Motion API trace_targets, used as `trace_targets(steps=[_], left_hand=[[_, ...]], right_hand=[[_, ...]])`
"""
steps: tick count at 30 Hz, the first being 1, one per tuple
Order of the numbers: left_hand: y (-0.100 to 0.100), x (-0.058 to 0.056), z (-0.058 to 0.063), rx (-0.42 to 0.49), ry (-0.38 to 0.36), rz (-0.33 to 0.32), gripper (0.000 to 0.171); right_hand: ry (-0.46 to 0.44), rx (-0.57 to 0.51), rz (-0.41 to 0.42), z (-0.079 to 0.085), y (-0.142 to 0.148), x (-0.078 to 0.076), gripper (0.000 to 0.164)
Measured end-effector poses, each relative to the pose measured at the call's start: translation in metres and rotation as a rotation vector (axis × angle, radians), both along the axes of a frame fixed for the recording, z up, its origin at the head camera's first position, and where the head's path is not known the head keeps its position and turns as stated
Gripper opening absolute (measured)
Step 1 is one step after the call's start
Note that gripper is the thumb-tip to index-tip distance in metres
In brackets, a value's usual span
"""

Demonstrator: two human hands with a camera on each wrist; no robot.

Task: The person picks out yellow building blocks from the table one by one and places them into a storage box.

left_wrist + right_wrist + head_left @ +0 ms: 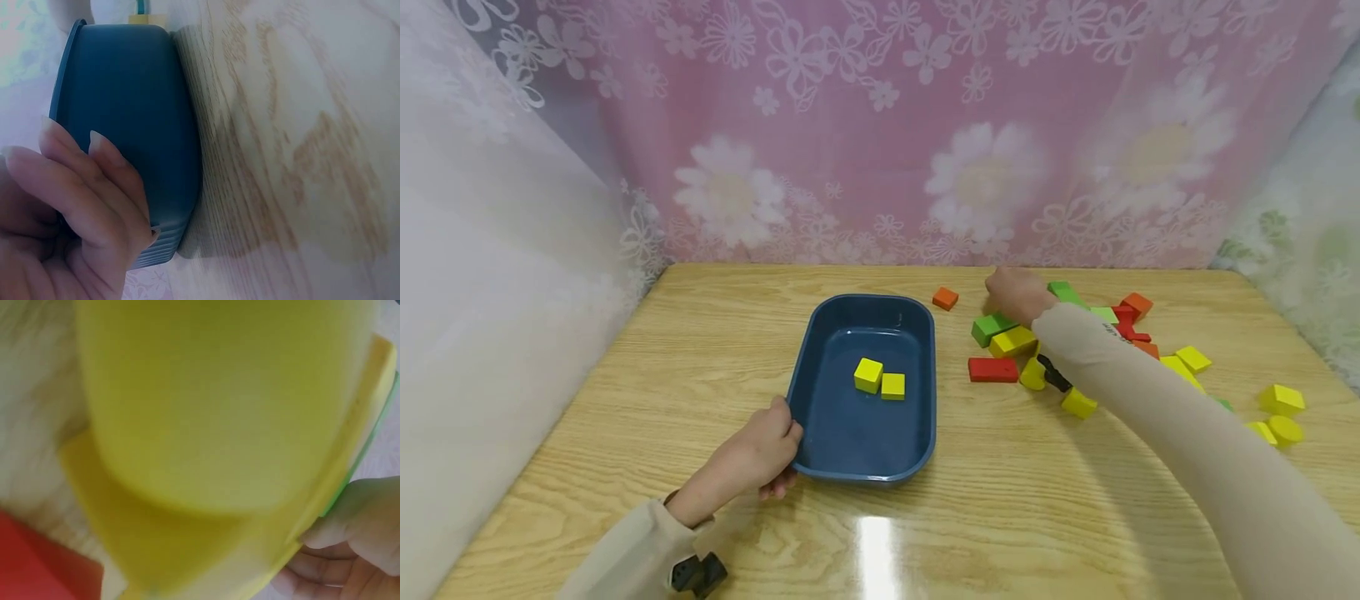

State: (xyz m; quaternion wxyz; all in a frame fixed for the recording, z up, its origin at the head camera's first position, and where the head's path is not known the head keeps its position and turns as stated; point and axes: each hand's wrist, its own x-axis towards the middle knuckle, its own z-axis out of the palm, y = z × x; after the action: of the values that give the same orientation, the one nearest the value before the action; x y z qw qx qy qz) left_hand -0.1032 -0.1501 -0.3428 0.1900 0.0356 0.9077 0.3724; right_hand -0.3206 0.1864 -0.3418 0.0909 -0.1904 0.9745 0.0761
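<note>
Two blocks [868, 376] lie inside the tray [850, 437] near the frame's centre. Loose blocks [993, 370] spread over the table [1000, 517] at right, seemingly continuing beneath the right sleeve [1180, 425].

Your pale wood-grained table [700, 342] spreads across the lower half of the head view. On it you have a dark blue tray [865, 437] near the frame's centre, a small orange block [945, 298] just above centre, a flat red block [992, 370] right of centre, and a round yellow block [1286, 431] lower right.
</note>
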Motion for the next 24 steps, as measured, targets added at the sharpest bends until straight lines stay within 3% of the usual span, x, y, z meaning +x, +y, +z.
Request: trace_targets(steps=[3, 5, 9, 12, 16, 24], left_hand=[[0.001, -0.001, 0.000, 0.014, -0.002, -0.005, 0.033], [0.001, 0.000, -0.001, 0.019, -0.008, -0.007, 0.033], [-0.001, 0.000, 0.000, 0.013, -0.009, 0.003, 0.033], [-0.002, 0.001, 0.001, 0.002, 0.000, 0.016, 0.033], [-0.003, 0.000, 0.001, 0.005, -0.006, 0.027, 0.030], [-0.001, -0.001, 0.000, 0.022, -0.015, 0.021, 0.036]], right_hand=[[0.064, 0.071, 0.071, 0.002, 0.000, 0.002, 0.026], [0.167, 0.134, 0.141, 0.005, -0.002, 0.005, 0.016], [0.323, 0.104, 0.217, 0.024, -0.020, 0.015, 0.006], [0.334, 0.035, 0.264, 0.043, -0.041, 0.032, 0.010], [0.367, 0.035, 0.382, 0.060, -0.068, 0.059, 0.029], [0.423, 0.052, 0.596, 0.058, -0.096, 0.100, 0.034]])
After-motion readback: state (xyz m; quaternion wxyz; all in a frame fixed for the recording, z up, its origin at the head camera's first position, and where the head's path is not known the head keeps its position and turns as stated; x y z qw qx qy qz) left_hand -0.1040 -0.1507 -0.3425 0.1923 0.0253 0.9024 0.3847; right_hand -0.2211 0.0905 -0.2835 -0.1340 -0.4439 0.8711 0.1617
